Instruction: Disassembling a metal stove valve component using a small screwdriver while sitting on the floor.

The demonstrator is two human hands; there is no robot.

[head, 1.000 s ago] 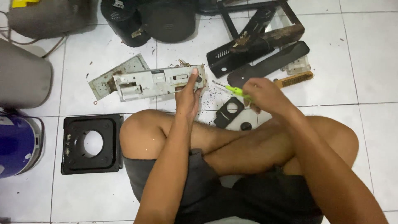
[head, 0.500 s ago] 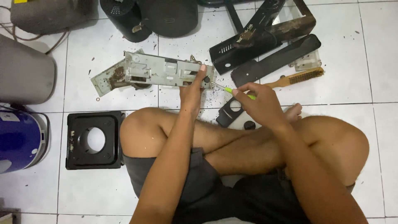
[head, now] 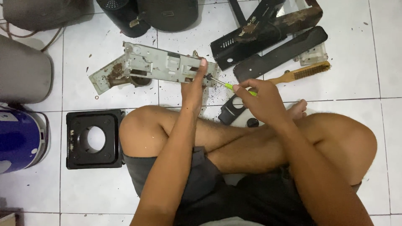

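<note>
A long grey metal bracket (head: 159, 65), rusty at its left end, lies on the white tiled floor in front of my crossed legs. My left hand (head: 194, 86) grips its right end, thumb on top. My right hand (head: 261, 100) holds a small screwdriver with a yellow-green handle (head: 228, 86). Its thin shaft points left, with the tip at the bracket's right end beside my left thumb.
A black square frame with a round hole (head: 94, 139) lies left of my knee. A blue appliance (head: 19, 138) stands at the far left. Black metal panels (head: 268, 37), a wire brush (head: 301, 74) and dark round housings (head: 150, 14) lie behind. Rust flakes dot the tiles.
The bracket has been turned and lifted so that its flat side faces up. My right hand has brought the screwdriver tip to the bracket's right end.
</note>
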